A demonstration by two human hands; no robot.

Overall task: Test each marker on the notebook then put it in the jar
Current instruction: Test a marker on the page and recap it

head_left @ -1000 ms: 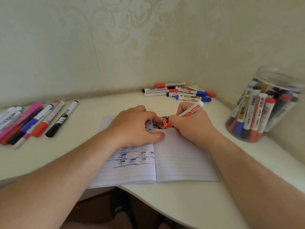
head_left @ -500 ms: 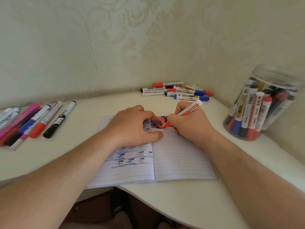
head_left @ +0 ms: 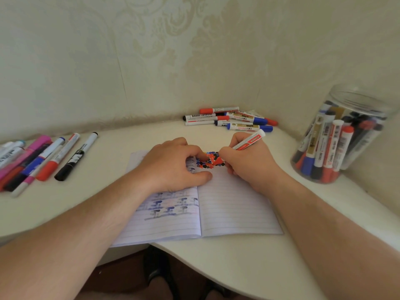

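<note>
Cream desk (head_left: 227,267) against patterned wallpaper (head_left: 151,50)

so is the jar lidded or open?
Open. The jar stands upright with no lid on its rim, and the markers inside stand on end.

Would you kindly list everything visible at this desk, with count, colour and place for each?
notebook: one, white lined pages, open at the desk's front edge, ink marks on both pages
red marker: one, white barrel with red label, in the right hand, tip down on the notebook
jar: one, clear, far right, holding many red, blue and black markers
back markers: a pile, count unclear, red, blue and black caps, in the corner by the wall
left markers: a row, count unclear, pink, red, blue, black, at the left
desk: one, white, curved front edge
wall: cream, patterned
left hand: presses on the left page
right hand: grips the red marker
</note>
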